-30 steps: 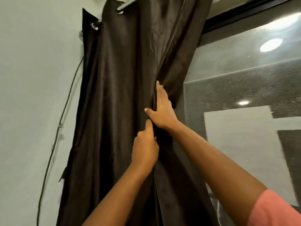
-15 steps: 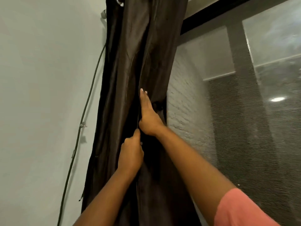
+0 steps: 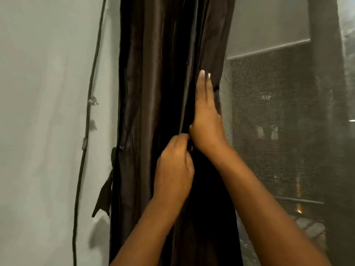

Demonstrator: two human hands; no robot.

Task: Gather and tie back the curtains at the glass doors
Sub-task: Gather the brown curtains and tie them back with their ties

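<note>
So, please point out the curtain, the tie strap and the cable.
curtain (image 3: 153, 73): head view, on its upper folds.
tie strap (image 3: 104, 192): head view, on its hanging tail.
cable (image 3: 87, 120): head view, on its middle stretch along the wall.

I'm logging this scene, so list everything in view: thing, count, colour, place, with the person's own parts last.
curtain: one, dark brown, gathered in folds, hanging at centre
tie strap: one, dark brown, dangling at the curtain's left edge
cable: one, dark, running down the wall left of the curtain
wall: one, pale grey-green, left
glass door: one, mesh-covered, dark, right of the curtain
left hand: one, fingers curled into the curtain folds, centre
right hand: one, fingers straight, pressed flat against the curtain's right side, above the left hand
</note>
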